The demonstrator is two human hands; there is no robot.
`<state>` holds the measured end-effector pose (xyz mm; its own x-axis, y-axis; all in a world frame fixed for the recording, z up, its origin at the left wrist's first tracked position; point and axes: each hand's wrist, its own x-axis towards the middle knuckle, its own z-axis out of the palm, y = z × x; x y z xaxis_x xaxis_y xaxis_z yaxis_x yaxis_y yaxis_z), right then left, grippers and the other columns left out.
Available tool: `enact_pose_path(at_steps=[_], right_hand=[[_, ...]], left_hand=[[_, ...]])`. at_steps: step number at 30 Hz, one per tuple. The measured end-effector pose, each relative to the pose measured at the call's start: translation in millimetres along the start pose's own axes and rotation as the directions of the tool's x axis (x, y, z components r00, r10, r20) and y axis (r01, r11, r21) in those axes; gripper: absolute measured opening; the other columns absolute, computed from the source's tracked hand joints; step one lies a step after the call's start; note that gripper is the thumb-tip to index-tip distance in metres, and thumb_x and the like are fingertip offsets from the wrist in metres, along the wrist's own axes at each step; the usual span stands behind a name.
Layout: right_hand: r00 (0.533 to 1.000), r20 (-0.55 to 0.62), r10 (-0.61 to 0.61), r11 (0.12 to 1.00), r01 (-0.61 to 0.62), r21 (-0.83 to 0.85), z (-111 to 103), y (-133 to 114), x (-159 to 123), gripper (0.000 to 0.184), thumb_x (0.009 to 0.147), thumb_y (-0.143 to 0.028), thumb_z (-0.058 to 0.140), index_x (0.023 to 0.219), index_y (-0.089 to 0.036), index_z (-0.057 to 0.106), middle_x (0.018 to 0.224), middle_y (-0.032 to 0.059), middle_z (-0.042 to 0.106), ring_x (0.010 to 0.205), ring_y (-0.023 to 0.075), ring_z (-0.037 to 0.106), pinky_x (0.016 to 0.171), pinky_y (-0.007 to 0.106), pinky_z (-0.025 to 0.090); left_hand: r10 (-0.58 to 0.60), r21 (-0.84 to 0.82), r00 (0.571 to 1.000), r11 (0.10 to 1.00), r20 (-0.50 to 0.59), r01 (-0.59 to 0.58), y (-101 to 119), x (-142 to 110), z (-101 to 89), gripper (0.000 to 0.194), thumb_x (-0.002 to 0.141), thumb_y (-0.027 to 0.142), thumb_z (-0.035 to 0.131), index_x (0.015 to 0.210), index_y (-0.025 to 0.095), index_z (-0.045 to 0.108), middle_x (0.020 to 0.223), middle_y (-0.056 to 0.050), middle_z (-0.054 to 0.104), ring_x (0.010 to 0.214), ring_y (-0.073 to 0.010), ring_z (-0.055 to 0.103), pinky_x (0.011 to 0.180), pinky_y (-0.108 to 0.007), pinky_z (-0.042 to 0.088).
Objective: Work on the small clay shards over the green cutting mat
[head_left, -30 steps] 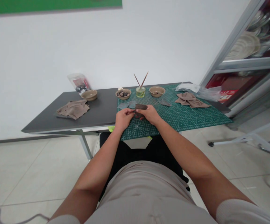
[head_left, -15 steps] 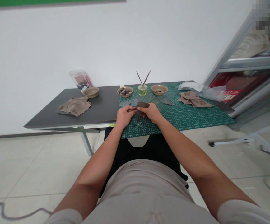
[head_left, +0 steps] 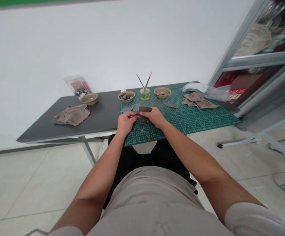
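Note:
Over the green cutting mat, my two hands meet. My right hand grips a dark brown strip that looks like sandpaper, bent in a curve with its thumb across it. My left hand is closed in a pinch at the strip's left end; whatever small thing lies between its fingertips is too small to name. Grey sandpaper-like pieces lie on the mat just beyond my left hand, and another grey piece rests beyond my right hand.
At the back stand a bowl of dark and pale lumps, a glass jar with two thin sticks and a bowl with small bits. Brown cloths lie left and right. A tan bowl, clear container and plastic bag stand farther out.
The whole view shifts slightly as the head moves. My hands stay together at the brown strip, with only small finger movements; the things on the table stay put.

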<state>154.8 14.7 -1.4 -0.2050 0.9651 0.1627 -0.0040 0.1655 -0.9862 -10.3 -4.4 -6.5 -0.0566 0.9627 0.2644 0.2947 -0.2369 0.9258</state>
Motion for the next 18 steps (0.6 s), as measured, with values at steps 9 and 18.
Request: enact_pose_path(at_steps=[9, 18], right_hand=[[0.998, -0.059, -0.019, 0.999, 0.017, -0.037, 1.0, 2.8, 0.6, 0.023, 0.073, -0.036, 0.07, 0.073, -0.013, 0.066, 0.05, -0.0006, 0.059, 0.04, 0.009, 0.05, 0.034, 0.019, 0.031], [0.998, -0.06, -0.01, 0.999, 0.013, 0.053, 1.8, 0.9, 0.9, 0.025, 0.07, -0.037, 0.071, 0.074, -0.013, 0.066, 0.056, 0.0009, 0.062, 0.044, 0.0102, 0.054, 0.036, 0.019, 0.033]], left_hand=[[0.063, 0.063, 0.998, 0.996, 0.014, -0.064, -1.4, -0.3, -0.6, 0.018, 0.071, 0.026, 0.07, 0.086, 0.018, 0.075, 0.07, 0.0, 0.072, 0.067, -0.0147, 0.066, 0.066, -0.025, 0.049], [0.115, 0.089, 0.993, 0.989, 0.027, -0.117, 1.9, -1.0, -0.5, 0.019, 0.071, 0.025, 0.07, 0.088, 0.019, 0.075, 0.075, 0.0, 0.074, 0.069, -0.0146, 0.066, 0.07, -0.027, 0.052]])
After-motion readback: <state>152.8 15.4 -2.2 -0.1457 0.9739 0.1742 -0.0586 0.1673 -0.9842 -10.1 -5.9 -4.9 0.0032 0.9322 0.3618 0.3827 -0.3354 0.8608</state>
